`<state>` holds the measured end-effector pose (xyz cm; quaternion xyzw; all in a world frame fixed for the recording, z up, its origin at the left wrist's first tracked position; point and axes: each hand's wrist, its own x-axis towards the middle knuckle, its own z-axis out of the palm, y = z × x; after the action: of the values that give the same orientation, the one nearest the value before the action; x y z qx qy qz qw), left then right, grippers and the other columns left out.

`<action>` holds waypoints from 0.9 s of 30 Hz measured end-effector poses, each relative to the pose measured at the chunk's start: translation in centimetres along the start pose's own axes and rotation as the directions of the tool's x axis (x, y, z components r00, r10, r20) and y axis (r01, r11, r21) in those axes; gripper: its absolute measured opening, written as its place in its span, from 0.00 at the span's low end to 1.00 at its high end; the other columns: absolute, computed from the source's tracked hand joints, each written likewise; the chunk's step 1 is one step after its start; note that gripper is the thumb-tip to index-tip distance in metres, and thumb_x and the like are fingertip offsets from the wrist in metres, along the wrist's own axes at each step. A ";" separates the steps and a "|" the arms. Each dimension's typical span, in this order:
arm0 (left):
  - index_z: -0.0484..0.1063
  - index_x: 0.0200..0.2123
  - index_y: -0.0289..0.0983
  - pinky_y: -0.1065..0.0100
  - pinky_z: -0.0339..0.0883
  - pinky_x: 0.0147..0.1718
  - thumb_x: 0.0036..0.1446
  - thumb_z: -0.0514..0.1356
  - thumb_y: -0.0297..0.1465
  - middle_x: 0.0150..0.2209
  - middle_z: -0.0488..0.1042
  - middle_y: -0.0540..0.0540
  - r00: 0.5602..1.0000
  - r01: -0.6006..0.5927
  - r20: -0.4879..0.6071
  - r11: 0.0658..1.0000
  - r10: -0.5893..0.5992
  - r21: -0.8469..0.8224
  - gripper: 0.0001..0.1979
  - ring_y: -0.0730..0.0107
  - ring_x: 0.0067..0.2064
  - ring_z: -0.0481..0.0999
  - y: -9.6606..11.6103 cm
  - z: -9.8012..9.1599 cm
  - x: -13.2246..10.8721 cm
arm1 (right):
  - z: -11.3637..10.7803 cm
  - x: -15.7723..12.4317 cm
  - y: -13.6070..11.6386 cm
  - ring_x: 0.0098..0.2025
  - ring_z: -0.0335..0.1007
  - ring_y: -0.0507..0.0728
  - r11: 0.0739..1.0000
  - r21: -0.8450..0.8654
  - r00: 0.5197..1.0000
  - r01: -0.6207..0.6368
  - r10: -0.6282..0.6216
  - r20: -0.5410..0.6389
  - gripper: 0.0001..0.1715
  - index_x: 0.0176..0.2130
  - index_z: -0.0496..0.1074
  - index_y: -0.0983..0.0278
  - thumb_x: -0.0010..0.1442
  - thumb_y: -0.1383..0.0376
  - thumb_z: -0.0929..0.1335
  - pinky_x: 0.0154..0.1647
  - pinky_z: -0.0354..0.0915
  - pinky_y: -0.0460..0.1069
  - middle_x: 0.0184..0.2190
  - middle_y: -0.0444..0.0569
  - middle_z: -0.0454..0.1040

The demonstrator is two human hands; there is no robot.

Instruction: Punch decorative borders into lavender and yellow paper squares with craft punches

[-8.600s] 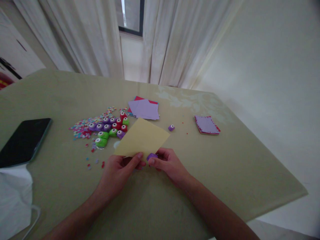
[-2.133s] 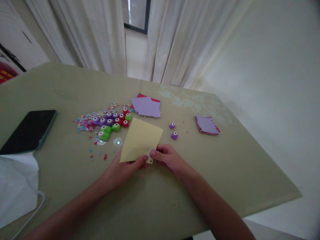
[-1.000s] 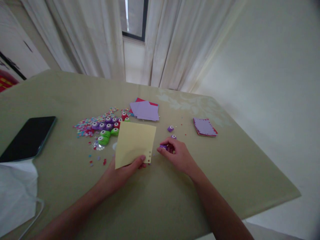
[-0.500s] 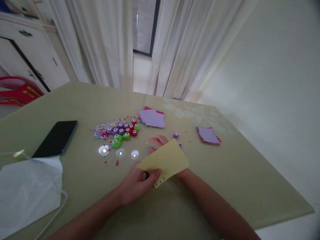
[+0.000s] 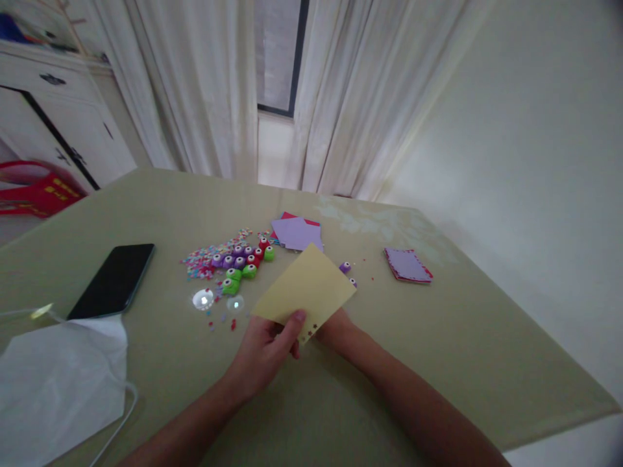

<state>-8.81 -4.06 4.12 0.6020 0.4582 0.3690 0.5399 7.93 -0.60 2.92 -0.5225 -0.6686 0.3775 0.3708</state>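
Observation:
My left hand (image 5: 265, 353) pinches the near edge of a pale yellow paper sheet (image 5: 306, 288), thumb on top, and holds it tilted above the table. A row of small punched holes runs along the sheet's near right corner. My right hand (image 5: 335, 327) reaches under the sheet; its fingers are hidden by the paper. Two loose purple mini punches (image 5: 345, 267) lie just beyond the sheet. A cluster of purple, red and green mini punches (image 5: 242, 261) sits to the left beside scattered confetti (image 5: 204, 256).
A stack of lilac and red paper (image 5: 296, 232) lies at the back, another small stack (image 5: 407, 266) to the right. A black phone (image 5: 113, 280) and a white cloth with a cable (image 5: 53, 383) are at the left. The table edge (image 5: 559, 428) runs near right.
My right hand left the purple punch by the two loose ones and went under the sheet. My left hand tilted and lifted the yellow paper. The camera view rose and shifted left.

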 end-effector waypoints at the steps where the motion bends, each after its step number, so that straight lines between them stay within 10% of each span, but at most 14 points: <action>1: 0.75 0.21 0.39 0.69 0.70 0.24 0.64 0.59 0.47 0.16 0.76 0.49 1.000 0.027 -0.008 0.999 -0.027 -0.039 0.24 0.66 0.20 0.76 0.0 0.0 0.2 | -0.6 -1.0 0.4 0.50 0.73 0.68 1.000 -0.031 1.000 0.002 -0.002 0.025 0.11 0.39 0.81 0.57 0.53 0.65 0.77 0.51 0.68 0.59 0.42 0.51 0.80; 14: 0.82 0.30 0.35 0.66 0.77 0.30 0.56 0.68 0.46 0.24 0.84 0.43 0.984 0.135 -0.115 0.990 -0.139 -0.045 0.18 0.58 0.28 0.85 0.1 -1.1 2.0 | -3.0 -3.2 0.5 0.39 0.76 0.56 0.802 0.552 0.958 -0.231 0.286 -0.014 0.25 0.43 0.78 0.63 0.49 0.56 0.82 0.43 0.70 0.51 0.38 0.48 0.81; 27: 0.82 0.29 0.38 0.64 0.78 0.33 0.56 0.66 0.47 0.27 0.85 0.45 0.986 0.145 -0.100 0.986 -0.137 0.083 0.18 0.57 0.31 0.85 -1.0 -1.1 1.8 | -1.6 -3.7 0.6 0.32 0.73 0.54 0.793 0.556 0.954 -0.247 0.300 -0.004 0.27 0.41 0.75 0.62 0.44 0.62 0.84 0.34 0.68 0.48 0.34 0.45 0.79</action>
<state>-9.43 -1.99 3.17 0.5737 0.5405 0.3367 0.5151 10.30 -3.90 2.75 -0.5017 -0.4315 0.5787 0.4768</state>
